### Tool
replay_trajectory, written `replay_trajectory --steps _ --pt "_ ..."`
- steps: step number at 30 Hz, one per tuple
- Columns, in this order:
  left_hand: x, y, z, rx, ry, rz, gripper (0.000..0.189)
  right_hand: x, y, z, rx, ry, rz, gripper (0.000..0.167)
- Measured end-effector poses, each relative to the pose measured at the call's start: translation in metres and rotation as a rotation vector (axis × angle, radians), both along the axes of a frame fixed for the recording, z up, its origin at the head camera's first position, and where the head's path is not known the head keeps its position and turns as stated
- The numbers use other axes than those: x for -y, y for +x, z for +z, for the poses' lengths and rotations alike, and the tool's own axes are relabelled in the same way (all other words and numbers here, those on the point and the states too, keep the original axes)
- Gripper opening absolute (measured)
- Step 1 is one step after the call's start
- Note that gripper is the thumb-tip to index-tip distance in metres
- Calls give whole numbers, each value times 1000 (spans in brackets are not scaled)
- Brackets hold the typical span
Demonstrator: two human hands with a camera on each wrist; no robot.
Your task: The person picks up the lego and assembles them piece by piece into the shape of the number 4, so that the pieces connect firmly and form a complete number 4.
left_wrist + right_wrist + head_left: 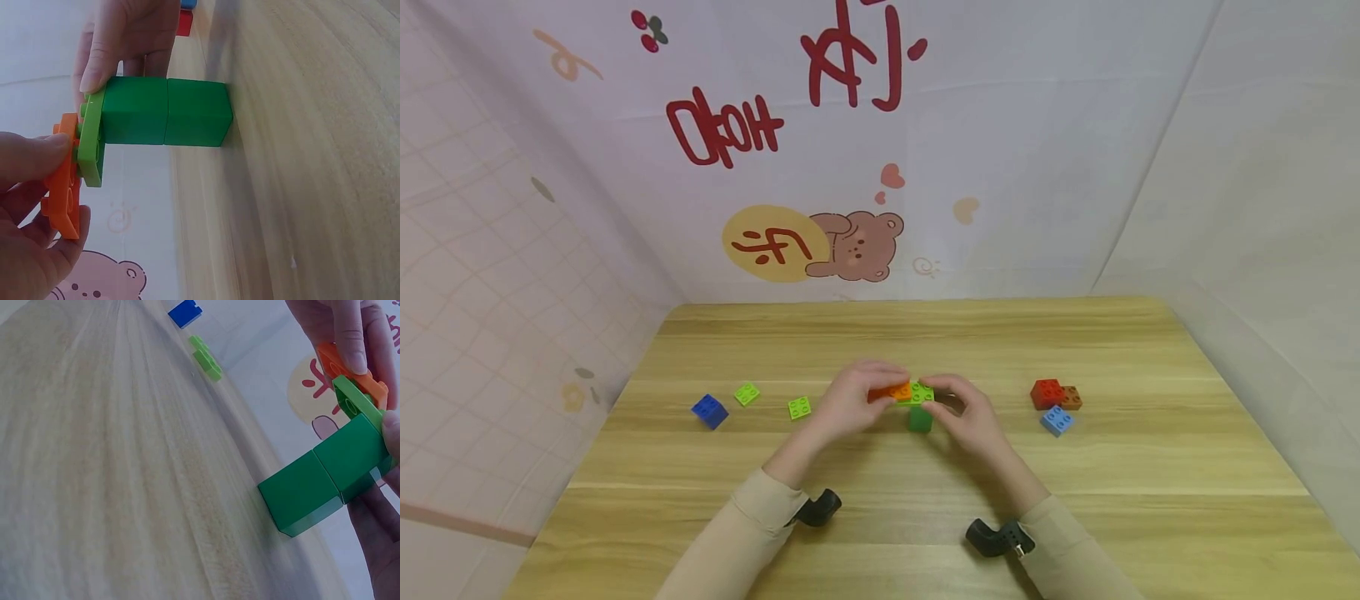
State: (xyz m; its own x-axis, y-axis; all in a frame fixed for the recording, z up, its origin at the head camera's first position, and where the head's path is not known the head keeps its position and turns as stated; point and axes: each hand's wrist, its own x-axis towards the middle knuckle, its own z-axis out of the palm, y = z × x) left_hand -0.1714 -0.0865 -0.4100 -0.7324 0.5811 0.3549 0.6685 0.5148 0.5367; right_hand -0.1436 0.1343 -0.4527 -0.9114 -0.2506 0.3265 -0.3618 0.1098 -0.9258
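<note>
My left hand [850,400] pinches a flat orange toy brick [65,181] between thumb and fingers. That brick overlaps the studs of a light green flat brick [92,140], sticking out past its end. Under the light green one, two dark green blocks [165,112] are stacked into an upright column over the table. My right hand [973,417] grips the light green brick at the column's top from the right side, thumb in front and fingers behind. In the right wrist view, the orange brick [378,389] lies slightly tilted against the light green brick.
A blue brick [709,412] and two small light green bricks [747,394] lie on the left of the wooden table [880,517]. At the right, a red brick [1047,394], a brown brick [1072,397] and a light blue brick [1057,421] sit close together. A printed cloth [1015,167] hangs behind.
</note>
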Motion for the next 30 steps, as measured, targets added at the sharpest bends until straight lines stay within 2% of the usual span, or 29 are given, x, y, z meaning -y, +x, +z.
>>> replay_trajectory --steps 11,30 --pt "2 -1 3 70 -22 -2 36 1 0 1 8 -3 -2 30" --pt "0 -2 6 106 -34 -17 35 0 0 -1 3 -14 -10 29"
